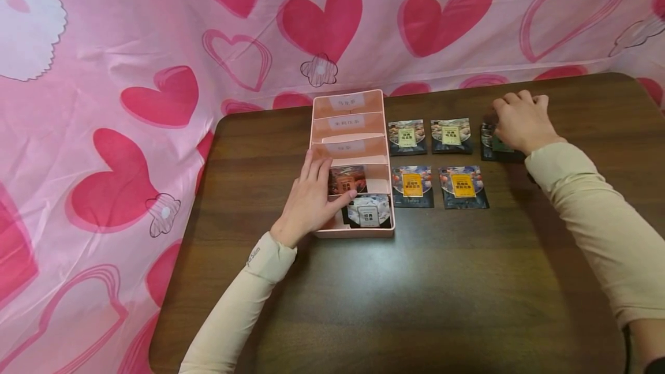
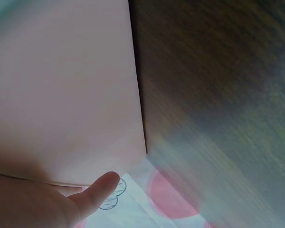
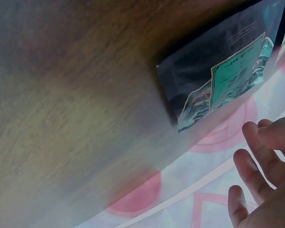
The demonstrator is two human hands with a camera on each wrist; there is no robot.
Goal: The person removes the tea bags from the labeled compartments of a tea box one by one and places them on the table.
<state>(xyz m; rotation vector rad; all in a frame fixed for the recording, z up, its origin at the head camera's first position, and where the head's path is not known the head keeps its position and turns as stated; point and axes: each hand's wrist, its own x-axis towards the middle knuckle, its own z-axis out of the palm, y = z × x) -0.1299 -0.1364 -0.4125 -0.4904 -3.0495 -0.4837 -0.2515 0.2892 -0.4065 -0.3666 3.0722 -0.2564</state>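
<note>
My left hand [image 1: 306,201] rests on the left rim of a long pink divided box [image 1: 354,234]. Its fingers are extended and the thumb reaches over the front compartments; the left wrist view shows the thumb against the box's plain side [image 2: 69,95]. Inside the box, a red-labelled sachet [image 1: 347,180] lies in one compartment, with a white-labelled sachet [image 1: 370,216] in the frontmost one. On the right, my right hand [image 1: 525,120] hovers by a dark sachet with a green label [image 3: 237,71]. In the right wrist view its loosely bent fingers [image 3: 249,173] are apart from the sachet.
Two pale-green-labelled sachets [image 1: 451,135] lie right of the box, with two yellow-labelled sachets [image 1: 413,186] in a row nearer me. Labelled compartments [image 1: 348,123] form the box's far end. A pink heart-patterned cloth [image 1: 441,22] hangs behind the brown table [image 1: 343,305].
</note>
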